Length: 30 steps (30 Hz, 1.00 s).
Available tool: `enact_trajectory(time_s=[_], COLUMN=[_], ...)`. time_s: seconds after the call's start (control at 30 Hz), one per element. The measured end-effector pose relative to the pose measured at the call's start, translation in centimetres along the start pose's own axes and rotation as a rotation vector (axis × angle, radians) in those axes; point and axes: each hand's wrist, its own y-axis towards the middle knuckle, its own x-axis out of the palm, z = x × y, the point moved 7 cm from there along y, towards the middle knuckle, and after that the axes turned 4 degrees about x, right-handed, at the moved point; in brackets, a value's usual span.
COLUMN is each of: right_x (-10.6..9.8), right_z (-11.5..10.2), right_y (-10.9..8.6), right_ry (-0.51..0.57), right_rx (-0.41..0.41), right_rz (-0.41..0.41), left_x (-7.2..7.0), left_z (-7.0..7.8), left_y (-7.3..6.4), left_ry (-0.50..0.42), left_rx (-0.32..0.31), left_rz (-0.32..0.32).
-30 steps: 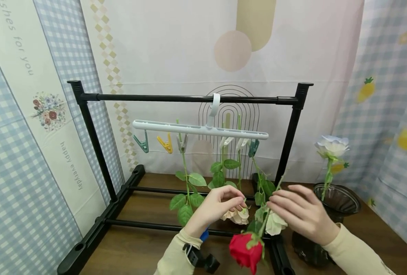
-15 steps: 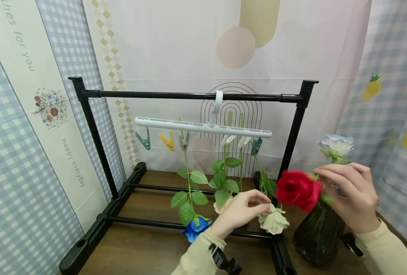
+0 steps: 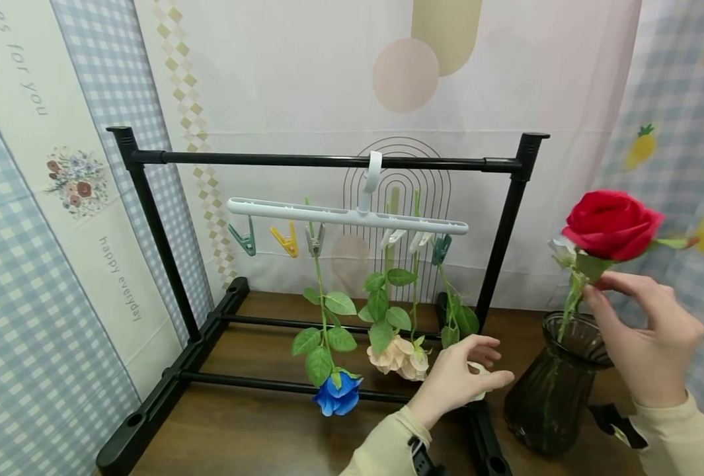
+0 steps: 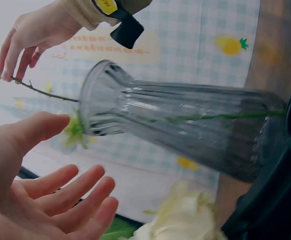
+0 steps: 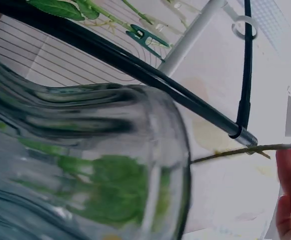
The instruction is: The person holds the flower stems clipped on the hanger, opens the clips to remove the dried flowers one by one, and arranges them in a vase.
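My right hand [image 3: 649, 330] pinches the stem of a red rose [image 3: 613, 225] just under its bloom, which faces up. Below it stands a dark glass vase [image 3: 550, 403]. In the left wrist view the rose's thin stem [image 4: 50, 95] runs down to the vase mouth. A pale rose [image 3: 562, 251] stands in the vase, mostly hidden behind the red bloom. My left hand [image 3: 459, 377] holds nothing, its fingers spread and relaxed, left of the vase. It overlaps a hanging white rose [image 4: 185, 220], largely hidden by it in the head view.
A black rack [image 3: 322, 158] carries a pale blue hanger [image 3: 304, 213] with clips. A blue rose [image 3: 336, 395] and peach roses [image 3: 390, 354] hang upside down from it. A yellow clip [image 3: 286, 239] and a teal clip [image 3: 244, 237] hold nothing.
My right hand has carried the red rose from the rack's right side up and right, turning its bloom upward above the vase. My left hand has moved right, toward the white rose.
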Motion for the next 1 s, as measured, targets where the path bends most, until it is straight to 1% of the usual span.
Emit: enact_trajectory(time_s=[0.13,0.23,0.37,0.5,0.73,0.83,1.0], right_x=[-0.1,0.0,-0.1,0.1,0.3,0.5,0.9], right_z=[1.2,2.0,2.9,3.9,5.5,6.1,6.4], right_y=[-0.2,-0.5,-1.0,-1.6,-2.8,-3.5,-4.5], right_ry=[-0.071,-0.075,-0.143,-0.242,-0.275,-0.309,-0.359], right_rx=[0.094,0.174,0.269,0.342,0.438,0.481,0.47], right_rz=[-0.044,-0.063,-0.081,-0.139,-0.265,-0.342,-0.464], left_x=[1.2,2.1,3.1,3.8,5.2,5.8,6.6], left_z=[-0.5,-1.0,-1.4,-1.5,-2.1,-2.3,-1.9], left_y=[0.5,0.8,1.1,1.5,2.3,2.5,2.6], left_ry=[-0.009,0.002,0.037,0.081,0.139,0.184,0.272], left_rx=[-0.004,-0.011,-0.023,-0.036,-0.068,-0.071,-0.053], left_rz=[0.022,0.023,0.01,0.002,0.013,0.01,0.009])
